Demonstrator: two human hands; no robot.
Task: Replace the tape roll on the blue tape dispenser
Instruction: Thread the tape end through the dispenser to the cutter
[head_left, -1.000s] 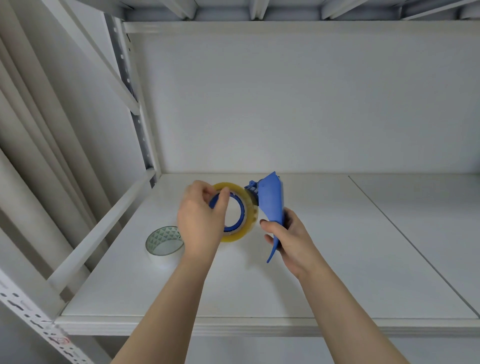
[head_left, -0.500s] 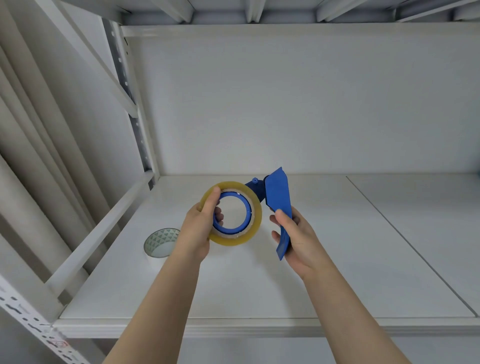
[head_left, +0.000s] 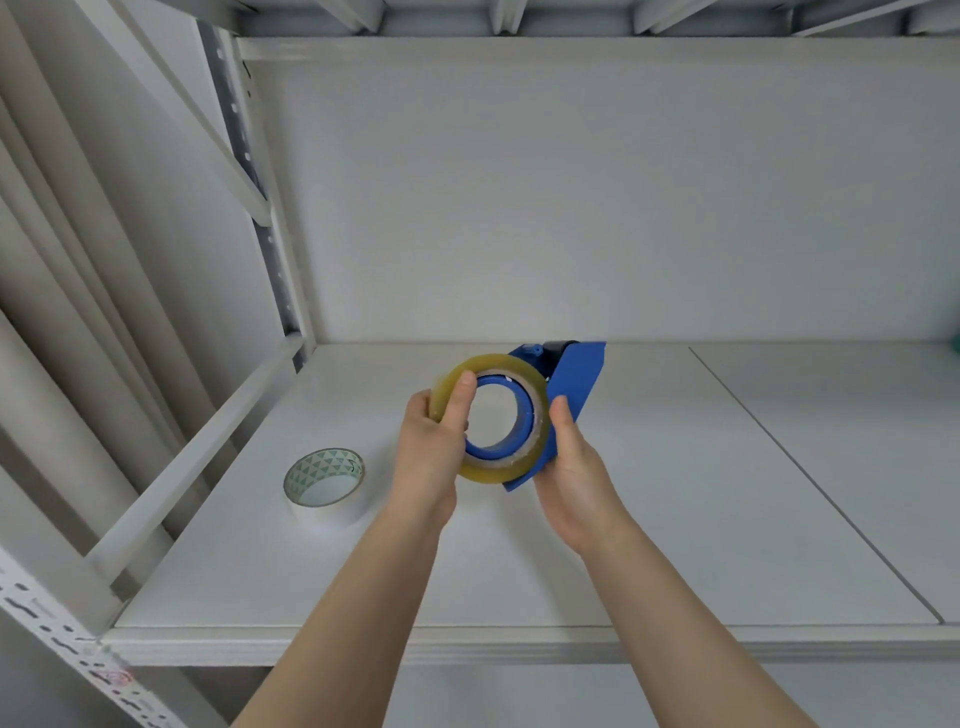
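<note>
I hold the blue tape dispenser (head_left: 576, 376) above the white shelf, its flat side plate gripped by my right hand (head_left: 574, 467). A yellowish clear tape roll (head_left: 535, 457) sits around the dispenser's blue hub. My left hand (head_left: 431, 447) pinches the left rim of that roll, thumb over its edge. A second roll of white tape (head_left: 324, 486) with a green triangle pattern inside its core lies flat on the shelf, left of my hands.
The white shelf board (head_left: 675, 519) runs right, with a seam between two panels. A slanted white rail (head_left: 197, 452) and a perforated upright border the left side. The back wall stands just behind the dispenser. The shelf's front edge is below my forearms.
Both hands have lifted and come closer together. The dispenser has turned so its side plate faces me more, and the yellowish roll now sits nearer my right hand.
</note>
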